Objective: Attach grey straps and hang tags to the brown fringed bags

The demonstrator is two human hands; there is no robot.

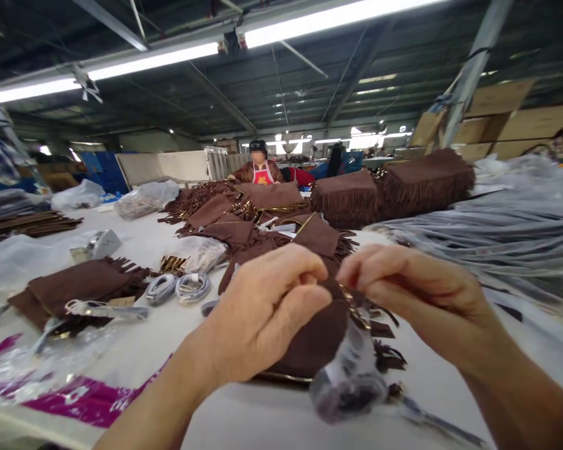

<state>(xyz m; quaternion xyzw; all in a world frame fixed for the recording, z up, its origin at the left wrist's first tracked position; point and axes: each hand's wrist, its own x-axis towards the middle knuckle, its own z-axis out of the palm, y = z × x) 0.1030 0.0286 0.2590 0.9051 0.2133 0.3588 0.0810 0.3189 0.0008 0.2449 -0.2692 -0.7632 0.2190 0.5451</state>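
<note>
Near the middle, my left hand [272,312] is closed, thumb against curled fingers, over a dark brown bag [309,344] on the white table. My right hand [417,294] is pinched beside it, fingertips close to the left ones. What either hand holds is too small to make out. A gold chain [356,306] shows just below the right fingertips. On the bag's near side rests a plastic-wrapped coil [349,387], blurred. Fringe [389,356] sticks out at the bag's right side.
Brown fringed bags [347,194] are piled ahead. Plastic-wrapped straps [497,231] spread at the right. Another brown bag [75,287], coiled cords [192,287] and purple-printed plastic [79,400] lie at the left. A person [261,169] in a red apron is across the table [234,419].
</note>
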